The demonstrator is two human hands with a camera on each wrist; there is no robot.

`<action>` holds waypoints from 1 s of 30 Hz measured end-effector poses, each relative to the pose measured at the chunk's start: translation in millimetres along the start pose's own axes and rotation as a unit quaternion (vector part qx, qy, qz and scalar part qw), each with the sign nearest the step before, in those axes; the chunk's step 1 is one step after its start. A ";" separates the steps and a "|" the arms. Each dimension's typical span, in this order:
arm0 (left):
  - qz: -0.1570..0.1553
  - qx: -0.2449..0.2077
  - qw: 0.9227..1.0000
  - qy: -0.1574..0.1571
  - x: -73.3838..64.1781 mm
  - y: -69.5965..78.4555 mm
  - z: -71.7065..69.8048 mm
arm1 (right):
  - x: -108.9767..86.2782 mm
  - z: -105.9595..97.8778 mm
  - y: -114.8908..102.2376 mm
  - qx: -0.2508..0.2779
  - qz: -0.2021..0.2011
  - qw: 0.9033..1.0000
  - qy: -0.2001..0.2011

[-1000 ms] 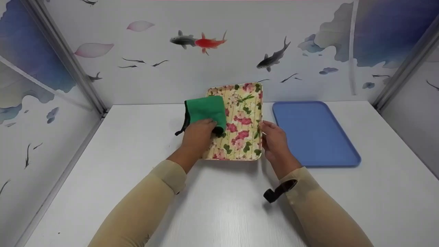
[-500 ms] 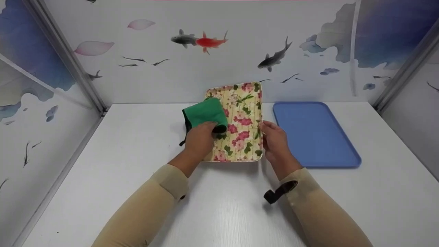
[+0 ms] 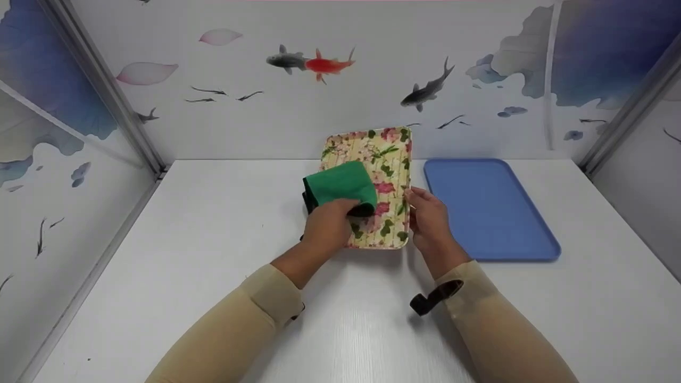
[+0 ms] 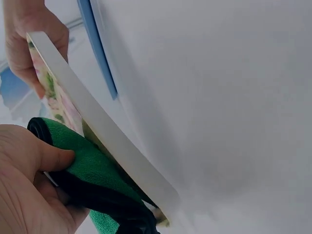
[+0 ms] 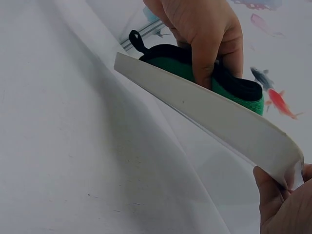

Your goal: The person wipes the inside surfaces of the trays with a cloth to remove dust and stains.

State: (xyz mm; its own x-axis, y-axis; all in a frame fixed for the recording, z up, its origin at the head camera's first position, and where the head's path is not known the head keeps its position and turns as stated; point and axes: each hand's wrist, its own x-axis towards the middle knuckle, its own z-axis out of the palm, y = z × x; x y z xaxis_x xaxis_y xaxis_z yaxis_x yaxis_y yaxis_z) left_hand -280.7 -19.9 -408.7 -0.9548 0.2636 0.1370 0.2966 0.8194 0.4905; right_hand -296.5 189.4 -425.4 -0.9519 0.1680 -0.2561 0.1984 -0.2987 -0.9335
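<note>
My left hand (image 3: 329, 226) grips a folded green cloth (image 3: 343, 183) with black edging against the face of a floral tray (image 3: 393, 159). In the left wrist view the thumb lies on top of the green cloth (image 4: 92, 161), fingers curled beneath. My right hand (image 3: 430, 218) pinches the tray's right edge, thumb on the patterned side. The tray is tilted, its face toward me, held up off the table. Its pale outer side (image 5: 204, 112) shows in the right wrist view, where a small black loop (image 5: 138, 41) sticks out from the cloth.
A blue tray (image 3: 495, 213) lies flat on the white table (image 3: 159, 276), to the right of the right hand. Behind the table stands a white wall (image 3: 362, 101) printed with fish, and side panels close in left and right. A black strap (image 3: 433, 298) hangs at the right cuff.
My left hand has slid the cloth across the floral tray, rightward and slightly down toward me. The right hand stays at the tray's edge, and the tray has shifted only slightly right.
</note>
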 end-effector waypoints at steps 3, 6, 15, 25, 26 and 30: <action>0.028 -0.009 1.000 -0.003 -5.6 7.7 1.4 | -1.1 -1.1 -0.6 0.004 0.004 1.000 -0.005; 0.051 -0.007 0.999 -0.008 -10.4 15.2 2.7 | -0.8 -1.4 -0.7 0.010 0.006 1.000 0.002; 0.097 0.026 0.994 -0.033 -22.8 35.2 7.3 | -0.1 -3.1 -2.5 0.026 0.016 1.000 0.003; 0.188 0.148 0.968 -0.071 -26.5 34.8 7.7 | 1.2 -4.2 -1.7 0.028 0.019 0.999 0.014; 0.196 0.157 0.966 -0.069 -26.3 32.9 7.5 | 1.1 -4.0 -1.4 0.026 0.018 0.999 0.015; 0.229 0.186 0.955 -0.040 -26.0 23.9 6.2 | 0.1 -5.0 -1.2 0.021 0.017 1.000 0.009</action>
State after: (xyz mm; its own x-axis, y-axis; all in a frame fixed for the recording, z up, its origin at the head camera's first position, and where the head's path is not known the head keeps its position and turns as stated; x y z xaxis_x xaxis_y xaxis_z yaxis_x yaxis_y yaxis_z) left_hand -248.7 -4.0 -405.9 -0.7233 0.6640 0.1896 0.6828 0.7286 0.0534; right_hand -295.7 194.4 -425.6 -0.9405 0.1728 -0.2924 0.2207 -0.3433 -0.9129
